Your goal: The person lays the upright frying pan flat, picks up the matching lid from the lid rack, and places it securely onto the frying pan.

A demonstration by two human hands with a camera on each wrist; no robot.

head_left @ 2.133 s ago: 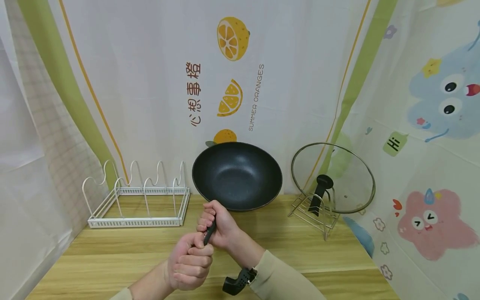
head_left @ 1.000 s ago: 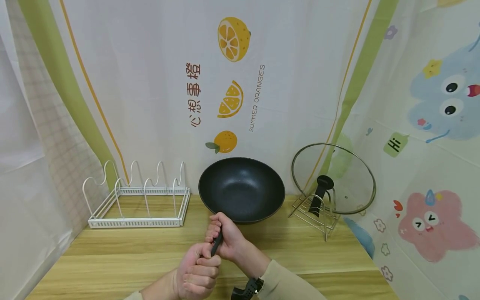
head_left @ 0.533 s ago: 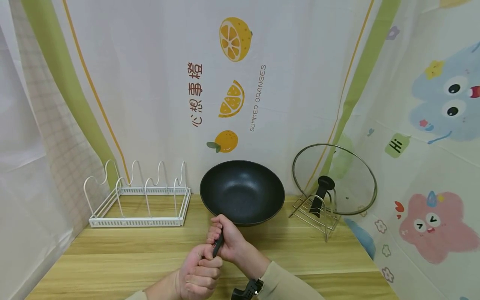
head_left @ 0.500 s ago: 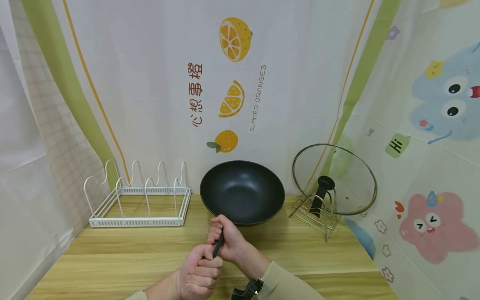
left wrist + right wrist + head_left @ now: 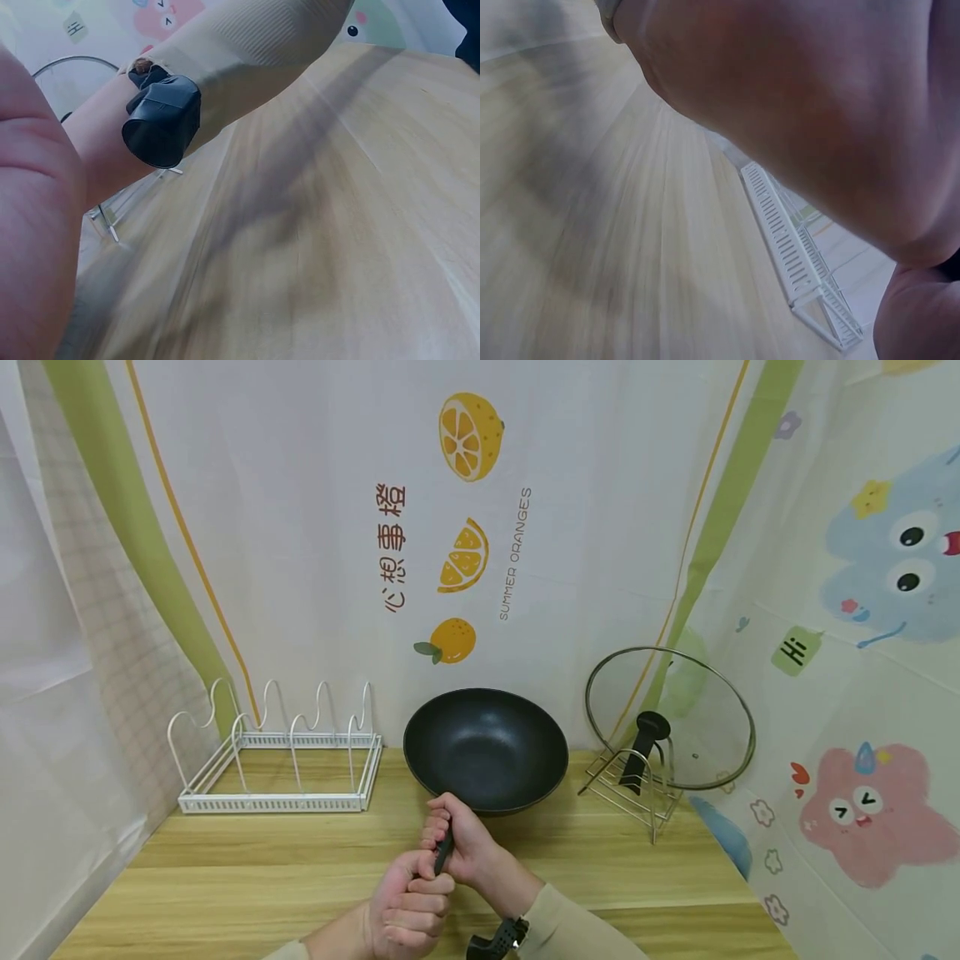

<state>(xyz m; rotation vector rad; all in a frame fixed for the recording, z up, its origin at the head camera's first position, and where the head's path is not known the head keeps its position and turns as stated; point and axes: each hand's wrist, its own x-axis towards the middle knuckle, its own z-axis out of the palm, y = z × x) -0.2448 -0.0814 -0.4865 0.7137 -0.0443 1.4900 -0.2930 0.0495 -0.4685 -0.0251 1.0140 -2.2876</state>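
1. Wok [image 5: 486, 747], deep, round and black with a smooth dark inside, is being held at the far middle of the pale wood-grain tabletop [image 5: 300, 860], its hollow facing the person; whether its base is touching the wood, I cannot tell.
2. The right hand [image 5: 461, 839] is gripping the slim black handle [image 5: 444, 852] close to the wok's near rim, its fingers wrapping round it.
3. The left hand [image 5: 412, 906] is clasping the same handle at the end nearer the person, just beside the right hand, its fingers folding into a fist.
4. A black plastic device [image 5: 495, 939] is sitting at the right wrist, next to a beige sleeve [image 5: 581, 927].
5. To the left of the wok, a white metal rack [image 5: 273, 804] with wavy upright loops is standing on the tabletop.
6. To the right, a clear round glass lid [image 5: 701, 718] with a metal rim and a black knob [image 5: 652, 724] is leaning upright in a small silver wire stand [image 5: 652, 814].
7. Behind everything, a white curtain [image 5: 322, 568] printed with oranges is hanging; cartoon-printed fabric [image 5: 787, 718] is covering the right side.
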